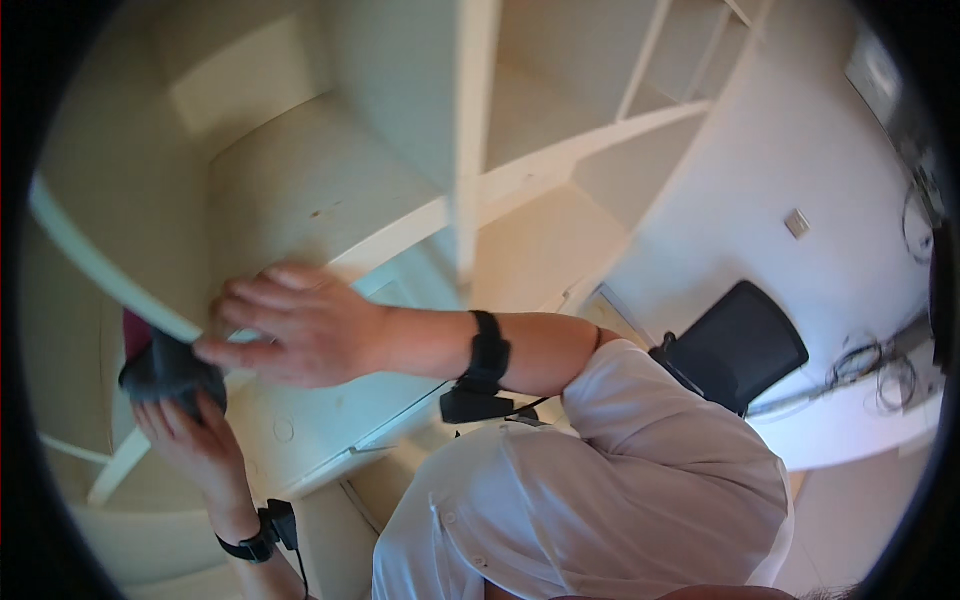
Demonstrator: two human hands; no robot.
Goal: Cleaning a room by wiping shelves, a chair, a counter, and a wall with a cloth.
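In the head view, a dark grey cloth (170,370) with a maroon part (135,333) is at the far left, against the lower end of a pale, curved panel edge (115,275) of an open white cabinet (455,150). The cloth is bunched and rounded, so its long axis is hard to fix; as it shows, grey and maroon together run on a slant, from the maroon end at the upper left to the grey end at the lower right, roughly in line with the panel edge. The maroon end points up and away from the person, and the panel edge passes just above it.

The left hand (195,435) reaches up from below, fingers pointing away from the person. Its grip is closed on the lower side of the grey part, fingers to the left and thumb to the right. The right hand (300,325) comes across from the right, palm down and somewhat blurred. Its grip is loose, fingers slightly bent and apart, with nothing held; the thumb points left, beside the panel edge and the cloth, and whether it touches either cannot be told.

Each wrist bears a black strap. A black chair (738,345) stands at the right, near a white wall.
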